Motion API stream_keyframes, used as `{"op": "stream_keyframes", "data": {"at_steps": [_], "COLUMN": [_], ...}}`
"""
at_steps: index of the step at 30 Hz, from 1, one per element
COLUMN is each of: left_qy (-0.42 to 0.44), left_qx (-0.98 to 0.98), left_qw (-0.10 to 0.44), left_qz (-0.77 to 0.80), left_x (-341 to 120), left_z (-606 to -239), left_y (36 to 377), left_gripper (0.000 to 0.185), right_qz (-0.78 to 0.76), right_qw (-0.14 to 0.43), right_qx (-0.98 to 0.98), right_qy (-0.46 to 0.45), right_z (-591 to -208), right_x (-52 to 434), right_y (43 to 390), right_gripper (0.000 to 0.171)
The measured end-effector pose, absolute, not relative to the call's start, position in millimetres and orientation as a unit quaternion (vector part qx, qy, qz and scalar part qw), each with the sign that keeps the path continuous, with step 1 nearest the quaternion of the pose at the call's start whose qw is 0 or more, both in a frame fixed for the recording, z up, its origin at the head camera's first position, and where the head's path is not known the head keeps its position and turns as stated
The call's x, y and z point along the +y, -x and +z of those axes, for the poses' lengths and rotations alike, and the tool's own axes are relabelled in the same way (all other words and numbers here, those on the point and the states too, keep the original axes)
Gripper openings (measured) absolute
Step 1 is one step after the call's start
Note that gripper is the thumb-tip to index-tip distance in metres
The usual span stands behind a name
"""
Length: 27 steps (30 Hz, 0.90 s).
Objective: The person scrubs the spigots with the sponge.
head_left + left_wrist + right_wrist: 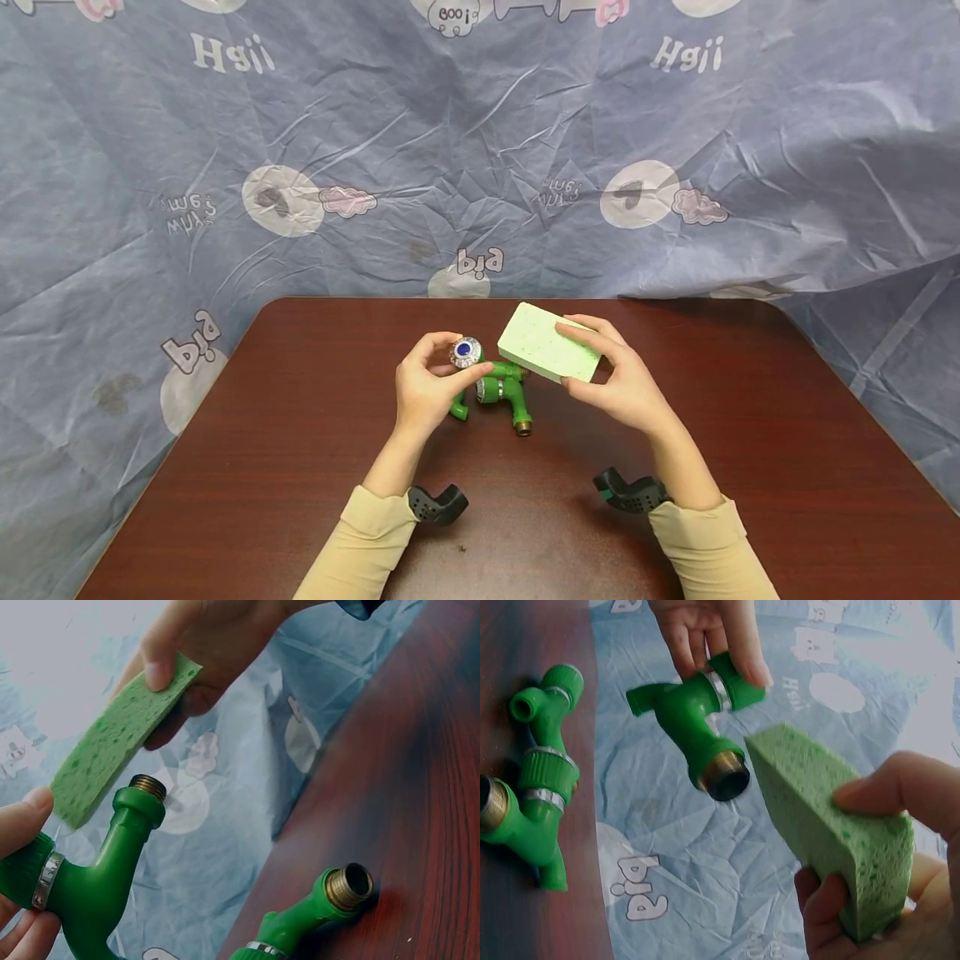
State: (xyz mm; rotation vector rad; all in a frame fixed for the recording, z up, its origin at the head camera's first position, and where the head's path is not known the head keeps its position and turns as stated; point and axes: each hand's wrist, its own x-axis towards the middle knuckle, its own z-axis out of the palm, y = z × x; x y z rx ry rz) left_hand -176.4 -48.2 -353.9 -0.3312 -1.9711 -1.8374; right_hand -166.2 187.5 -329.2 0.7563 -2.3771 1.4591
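My left hand (427, 385) pinches a green faucet (101, 889) by its ribbed knob, thumb on one side and fingers on the other. The knob's silver end with a blue centre faces up in the head view. A brass threaded inlet shows on the faucet (694, 724) in the right wrist view. My right hand (618, 379) grips a light green sponge (547, 340) between thumb and fingers. One end of the sponge (810, 802) is close beside the held faucet's knob. Both things are held up above the table.
Two more green faucets lie on the brown table (315, 467) beneath my hands; the nearer faucet (513, 396) points its brass end toward me. A blue printed cloth (480, 150) hangs behind the table's far edge.
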Motion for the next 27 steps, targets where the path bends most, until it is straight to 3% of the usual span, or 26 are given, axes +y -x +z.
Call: {"op": "stream_keyframes", "data": {"at_steps": [5, 14, 27], "left_qy": [0.121, 0.096, 0.086], "left_qx": [-0.703, -0.696, -0.631], "left_qw": [0.213, 0.225, 0.237], "left_qz": [-0.668, -0.675, -0.733], "left_x": [-48, -52, -60], "left_z": [-353, -352, -355], "left_y": [177, 179, 186], "left_gripper": [0.042, 0.040, 0.041], "right_qz": [0.482, 0.504, 0.503], "right_qw": [0.105, 0.157, 0.133], "right_qx": [-0.823, -0.817, -0.826], "right_qy": [-0.283, -0.232, -0.218], "right_z": [-323, -321, -320], "right_x": [180, 190, 196], "right_y": [161, 162, 164], "right_gripper": [0.057, 0.056, 0.057]}}
